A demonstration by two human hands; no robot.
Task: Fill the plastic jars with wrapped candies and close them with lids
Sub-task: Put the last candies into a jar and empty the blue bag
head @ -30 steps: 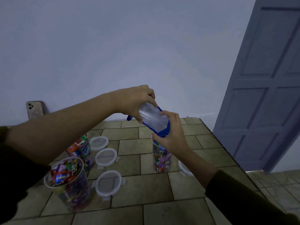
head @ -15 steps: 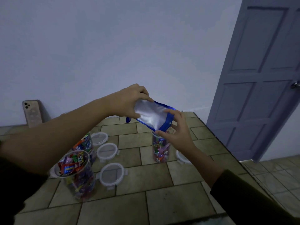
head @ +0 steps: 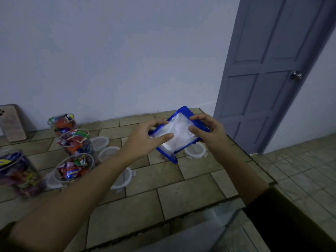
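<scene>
Left hand (head: 145, 140) and right hand (head: 205, 135) both pinch the limp bag (head: 174, 133) above the surface (head: 181, 188). Filled jars (head: 73, 166) wait lidless at left. Best drop the bag clear, then take a lid (head: 195, 151).

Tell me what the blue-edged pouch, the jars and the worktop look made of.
Pouch: seemingly thin flexible plastic film, glossy whitish centre with blue edges; it creases and bends. Jars: clear hard plastic, since the wrapped candies show through the walls. Worktop: matte beige tiles, probably ceramic or stone, with dark grout lines.
</scene>
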